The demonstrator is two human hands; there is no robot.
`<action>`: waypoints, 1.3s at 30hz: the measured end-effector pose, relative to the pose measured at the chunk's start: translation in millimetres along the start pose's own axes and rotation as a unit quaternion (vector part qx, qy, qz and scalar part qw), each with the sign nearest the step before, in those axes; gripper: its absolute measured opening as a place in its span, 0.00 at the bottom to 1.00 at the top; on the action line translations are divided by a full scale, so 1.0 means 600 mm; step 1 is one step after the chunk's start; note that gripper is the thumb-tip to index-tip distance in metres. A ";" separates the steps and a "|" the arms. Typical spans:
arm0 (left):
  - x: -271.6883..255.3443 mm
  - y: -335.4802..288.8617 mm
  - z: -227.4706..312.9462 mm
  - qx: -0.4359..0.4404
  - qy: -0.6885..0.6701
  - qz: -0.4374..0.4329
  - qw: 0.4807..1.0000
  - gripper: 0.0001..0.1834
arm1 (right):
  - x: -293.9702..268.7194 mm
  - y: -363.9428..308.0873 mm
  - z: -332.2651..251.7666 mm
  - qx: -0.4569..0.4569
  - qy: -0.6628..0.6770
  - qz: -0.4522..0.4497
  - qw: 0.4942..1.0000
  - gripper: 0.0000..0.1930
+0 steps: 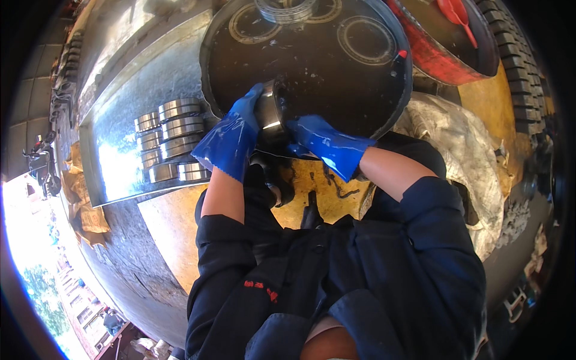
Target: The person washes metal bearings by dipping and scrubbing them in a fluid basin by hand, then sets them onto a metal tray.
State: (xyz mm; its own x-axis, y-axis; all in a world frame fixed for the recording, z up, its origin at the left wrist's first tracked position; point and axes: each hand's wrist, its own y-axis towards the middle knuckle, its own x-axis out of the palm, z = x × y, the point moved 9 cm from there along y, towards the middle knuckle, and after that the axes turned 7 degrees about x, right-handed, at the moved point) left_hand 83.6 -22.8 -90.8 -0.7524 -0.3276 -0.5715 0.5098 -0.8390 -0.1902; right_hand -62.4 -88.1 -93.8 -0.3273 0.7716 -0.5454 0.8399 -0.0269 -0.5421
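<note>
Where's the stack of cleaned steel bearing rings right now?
In the head view, the steel bearing rings lie in rows on the metal tray at the person's left, just beside the blue-gloved left hand and left of the dark round basin.

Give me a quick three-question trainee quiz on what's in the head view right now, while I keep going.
1. True or false: both hands wear blue gloves.
2. What do the left hand and right hand hold between them?
A. a red scoop
B. a metal bearing ring
C. a cloth
3. Fill in: the finished bearing rings lie stacked on a shiny metal ____ to the person's left.

Key
1. True.
2. B, the metal bearing ring, held over the edge of the dark round basin.
3. Tray.
</note>
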 end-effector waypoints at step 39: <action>0.105 -0.052 0.019 -0.283 -0.540 0.142 0.780 0.38 | -0.077 -0.059 -0.021 0.013 0.427 0.151 0.891 0.24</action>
State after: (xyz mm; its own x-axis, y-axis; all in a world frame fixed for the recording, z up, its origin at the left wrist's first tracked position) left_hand 15.5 -22.3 -111.7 -0.3320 -0.8967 0.2927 0.5917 -0.4397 -0.6757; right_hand -71.6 -115.1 -41.3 0.3700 0.9290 0.0108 0.8204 -0.3213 -0.4730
